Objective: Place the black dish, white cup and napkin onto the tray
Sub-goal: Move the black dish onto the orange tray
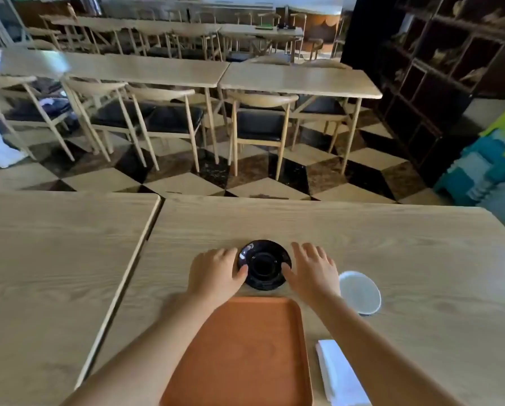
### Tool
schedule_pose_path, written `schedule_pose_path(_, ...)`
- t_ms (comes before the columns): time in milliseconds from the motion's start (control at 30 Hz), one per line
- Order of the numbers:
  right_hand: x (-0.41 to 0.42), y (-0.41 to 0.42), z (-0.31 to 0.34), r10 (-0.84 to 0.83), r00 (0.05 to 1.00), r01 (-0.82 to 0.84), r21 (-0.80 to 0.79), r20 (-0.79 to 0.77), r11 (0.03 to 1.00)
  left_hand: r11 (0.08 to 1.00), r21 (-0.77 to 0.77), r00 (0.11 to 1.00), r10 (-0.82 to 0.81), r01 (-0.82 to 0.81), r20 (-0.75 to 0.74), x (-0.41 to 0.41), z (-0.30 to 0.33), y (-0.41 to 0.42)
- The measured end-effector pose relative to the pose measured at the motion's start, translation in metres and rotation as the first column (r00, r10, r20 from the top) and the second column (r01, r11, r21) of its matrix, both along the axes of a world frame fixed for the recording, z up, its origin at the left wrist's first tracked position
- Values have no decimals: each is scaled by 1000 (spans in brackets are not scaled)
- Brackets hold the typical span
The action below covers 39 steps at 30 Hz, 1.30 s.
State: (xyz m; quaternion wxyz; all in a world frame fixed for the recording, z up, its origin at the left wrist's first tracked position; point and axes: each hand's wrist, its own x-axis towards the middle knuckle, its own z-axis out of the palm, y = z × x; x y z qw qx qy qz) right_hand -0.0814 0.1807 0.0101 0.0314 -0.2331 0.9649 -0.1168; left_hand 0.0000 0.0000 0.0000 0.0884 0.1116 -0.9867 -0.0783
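Note:
A black dish (264,266) with a round well in its middle sits on the wooden table, just beyond the far edge of the orange tray (245,347). My left hand (213,271) grips the dish's left rim, thumb on top. My right hand (312,268) holds the right rim with its thumb, its fingers spread past the dish. The tray holds nothing. A white cup (359,293) stands on the table to the right of my right wrist. Further right of the tray, near the front edge, a folded white napkin (340,373) lies flat.
The light wooden table (406,253) butts against a second one (55,259) on the left with a narrow gap between. Beyond its far edge are a checkered floor, rows of tables and chairs, and a dark shelf unit (438,83) at the right.

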Motion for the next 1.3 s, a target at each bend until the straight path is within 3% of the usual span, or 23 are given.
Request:
schedule_pose_path(200, -40, -18, -67, 12, 997, -13, 21, 74, 1000, 999, -34, 996, 11, -8, 94, -35, -69, -18)
schedule_pose_path(367, -73, -32, -105, -1, 995, -3, 45, 103, 999, 999, -25, 995, 38, -36, 89, -74, -104, -29)
schedule_pose_path(500, -91, -35, -126, -26, 991, 17, 66, 133, 998, 996, 27, 986, 81, -86, 146, -94, -128, -35)
schedule_pose_path(633, -95, -31, -142, -55, 982, 42, 80, 180, 996, 966, 221, 977, 91, -134, 194, -98, -155, -37)
schedule_pose_path(733, -93, -28, -148, -60, 979, 44, 87, 193, 995, 977, 149, 977, 125, -151, 173, -94, -164, -35)
schedule_pose_path(833, -94, -28, -147, -50, 978, 37, 68, 201, 997, 960, 219, 981, 146, -172, 129, -92, -168, -30)
schedule_pose_path(933, -97, -33, -146, -99, 936, 109, -11, 336, 994, 922, 319, 971, 171, -218, 169, -93, -161, -25)
schedule_pose_path(1133, -84, -43, -135, -84, 879, 231, -265, 469, 936, 715, 625, 949, 202, -313, 243, -69, -134, -40)
schedule_pose_path(1300, -46, -50, -120, -25, 822, 288, -378, 569, 880, 412, 826, 921, 224, -385, 318, -8, -110, -63)
